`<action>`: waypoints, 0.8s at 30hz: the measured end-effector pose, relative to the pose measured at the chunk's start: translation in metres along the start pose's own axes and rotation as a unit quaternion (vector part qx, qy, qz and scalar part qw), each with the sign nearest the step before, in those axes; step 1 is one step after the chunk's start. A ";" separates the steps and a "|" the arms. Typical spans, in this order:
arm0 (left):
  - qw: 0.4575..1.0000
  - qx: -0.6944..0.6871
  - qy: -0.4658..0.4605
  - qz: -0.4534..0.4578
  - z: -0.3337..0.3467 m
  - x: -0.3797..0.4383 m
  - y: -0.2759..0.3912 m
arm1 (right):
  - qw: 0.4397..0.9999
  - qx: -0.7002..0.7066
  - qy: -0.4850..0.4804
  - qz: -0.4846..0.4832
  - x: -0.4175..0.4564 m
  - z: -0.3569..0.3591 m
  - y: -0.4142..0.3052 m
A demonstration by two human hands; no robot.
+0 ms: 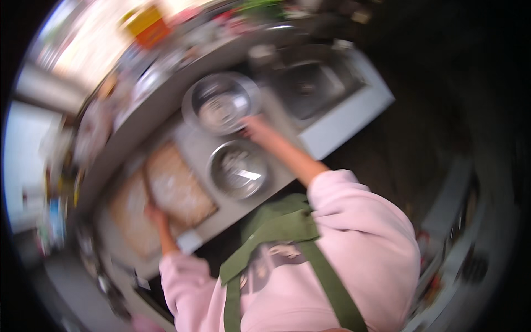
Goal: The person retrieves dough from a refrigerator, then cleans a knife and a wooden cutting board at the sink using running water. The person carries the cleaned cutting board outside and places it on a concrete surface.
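My right hand (254, 126) grips the near rim of a large shiny metal bowl (190, 108), which has pale contents in the bottom. Closer to me is a smaller metal bowl (216, 182) with whitish lumps inside. On the left, my left hand (156, 213) is closed around the near end of a thin brown wooden stick (147, 182), perhaps a rolling pin; blur hides its details. Beneath it lies a wooden board (193, 203) with white, flour-like patches.
A stainless steel sink (307, 89) is set into the counter (274, 164) at the right. Behind the counter, a ledge carries blurred items, including a yellow and orange box (147, 27). Green leaves (261, 8) show at the back. A shelf (446, 207) stands at far right.
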State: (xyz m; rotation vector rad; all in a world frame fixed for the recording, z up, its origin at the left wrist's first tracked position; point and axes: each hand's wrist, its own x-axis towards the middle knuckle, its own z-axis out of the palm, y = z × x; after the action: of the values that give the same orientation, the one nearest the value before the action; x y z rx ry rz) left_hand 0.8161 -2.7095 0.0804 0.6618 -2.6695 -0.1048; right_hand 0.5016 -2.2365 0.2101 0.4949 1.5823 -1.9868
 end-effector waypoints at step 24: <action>0.262 -0.895 -0.050 -0.358 -0.141 -0.011 0.111 | 0.995 -0.067 -0.006 0.069 0.028 -0.010 0.040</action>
State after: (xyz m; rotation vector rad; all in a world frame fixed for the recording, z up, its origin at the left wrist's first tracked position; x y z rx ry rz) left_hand 0.8316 -2.6034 0.2242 0.6349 -0.3932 -2.6329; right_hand 0.5040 -2.2379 0.1606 0.5235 1.6166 -1.7665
